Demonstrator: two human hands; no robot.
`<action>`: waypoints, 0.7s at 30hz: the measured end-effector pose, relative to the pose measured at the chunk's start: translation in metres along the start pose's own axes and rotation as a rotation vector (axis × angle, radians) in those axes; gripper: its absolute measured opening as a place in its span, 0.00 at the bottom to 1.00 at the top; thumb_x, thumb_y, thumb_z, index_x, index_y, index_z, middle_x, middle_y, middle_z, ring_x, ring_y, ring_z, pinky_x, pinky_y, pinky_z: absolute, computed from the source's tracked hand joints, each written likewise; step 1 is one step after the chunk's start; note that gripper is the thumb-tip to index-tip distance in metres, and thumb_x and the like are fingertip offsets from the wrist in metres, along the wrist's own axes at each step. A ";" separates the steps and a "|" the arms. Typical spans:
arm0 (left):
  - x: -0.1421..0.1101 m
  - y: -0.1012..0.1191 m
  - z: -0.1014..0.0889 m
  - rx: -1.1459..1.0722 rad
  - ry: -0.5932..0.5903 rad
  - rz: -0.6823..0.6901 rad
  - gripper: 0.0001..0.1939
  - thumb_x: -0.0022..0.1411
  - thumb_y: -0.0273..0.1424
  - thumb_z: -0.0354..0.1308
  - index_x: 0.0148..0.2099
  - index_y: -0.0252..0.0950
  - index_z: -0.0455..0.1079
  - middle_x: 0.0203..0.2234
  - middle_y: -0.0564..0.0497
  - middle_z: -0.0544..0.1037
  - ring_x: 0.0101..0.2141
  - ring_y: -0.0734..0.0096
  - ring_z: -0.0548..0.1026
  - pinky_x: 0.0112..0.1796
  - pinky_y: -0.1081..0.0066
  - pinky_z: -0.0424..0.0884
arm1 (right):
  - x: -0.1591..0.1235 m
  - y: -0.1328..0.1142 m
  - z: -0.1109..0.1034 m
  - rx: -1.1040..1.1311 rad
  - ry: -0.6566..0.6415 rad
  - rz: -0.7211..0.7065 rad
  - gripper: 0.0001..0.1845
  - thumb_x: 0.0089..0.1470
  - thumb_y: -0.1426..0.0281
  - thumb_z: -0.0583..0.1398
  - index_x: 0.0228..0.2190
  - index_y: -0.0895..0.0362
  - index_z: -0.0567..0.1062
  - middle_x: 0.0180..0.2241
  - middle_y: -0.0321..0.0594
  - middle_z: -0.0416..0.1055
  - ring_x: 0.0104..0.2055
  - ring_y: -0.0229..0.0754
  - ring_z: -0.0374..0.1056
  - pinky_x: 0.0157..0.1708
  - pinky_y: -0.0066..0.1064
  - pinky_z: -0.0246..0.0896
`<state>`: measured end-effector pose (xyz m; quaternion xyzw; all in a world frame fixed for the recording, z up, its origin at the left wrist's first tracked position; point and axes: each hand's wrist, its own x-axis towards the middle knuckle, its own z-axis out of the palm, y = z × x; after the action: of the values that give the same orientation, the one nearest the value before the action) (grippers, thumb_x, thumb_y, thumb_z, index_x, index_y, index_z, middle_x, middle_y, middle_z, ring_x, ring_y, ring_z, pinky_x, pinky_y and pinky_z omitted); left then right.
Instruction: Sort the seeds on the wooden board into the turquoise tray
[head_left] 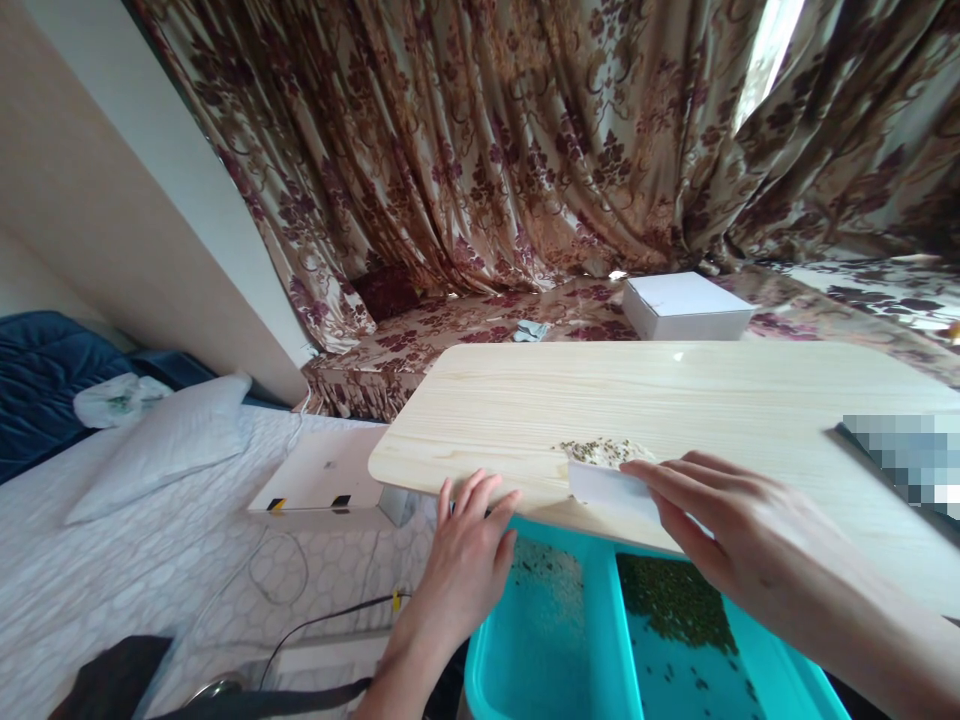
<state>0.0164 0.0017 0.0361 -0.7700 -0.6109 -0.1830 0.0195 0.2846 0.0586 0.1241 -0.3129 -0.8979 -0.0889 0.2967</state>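
My right hand (724, 505) grips a white card (611, 488), held low against the pale wooden tabletop (480, 410). Just beyond the card's upper edge lies a small pile of pale grains mixed with dark green ones (600, 452). My left hand (472, 540) rests on the table's near edge with its fingers apart, holding nothing. Below that edge is a turquoise divided bin (604, 620). Its left compartment contains pale grains (551, 580) with a few dark ones, and its right compartment contains dark green grains (675, 600). My right forearm hides part of the bin.
A blurred dark flat object (900, 470) lies at the tabletop's right. Behind the table are a white box (686, 305) and a folded cloth (531, 330). To the left, a white carton (322, 470), a pillow (172, 440) and cables lie on a bed.
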 end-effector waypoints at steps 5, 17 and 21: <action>0.001 0.000 0.000 -0.007 0.001 -0.001 0.20 0.68 0.23 0.52 0.60 0.40 0.71 0.60 0.42 0.74 0.65 0.51 0.65 0.64 0.35 0.57 | -0.011 0.003 -0.005 -0.044 0.031 0.020 0.19 0.67 0.71 0.50 0.46 0.58 0.80 0.36 0.48 0.83 0.30 0.46 0.78 0.21 0.32 0.69; 0.001 0.001 -0.002 -0.005 -0.004 0.000 0.21 0.68 0.23 0.52 0.60 0.41 0.70 0.60 0.42 0.74 0.64 0.51 0.65 0.63 0.35 0.58 | -0.016 -0.010 0.002 0.032 0.037 0.094 0.20 0.67 0.72 0.51 0.51 0.55 0.78 0.30 0.41 0.81 0.27 0.44 0.76 0.21 0.32 0.68; 0.002 0.001 -0.002 0.001 -0.010 -0.001 0.20 0.69 0.23 0.51 0.60 0.40 0.70 0.59 0.42 0.74 0.64 0.51 0.66 0.63 0.35 0.58 | -0.013 -0.010 0.002 0.033 0.042 0.106 0.20 0.66 0.72 0.50 0.50 0.55 0.79 0.27 0.40 0.80 0.25 0.43 0.75 0.21 0.32 0.68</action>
<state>0.0177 0.0028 0.0385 -0.7706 -0.6114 -0.1791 0.0167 0.2851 0.0450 0.1149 -0.3533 -0.8749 -0.0648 0.3248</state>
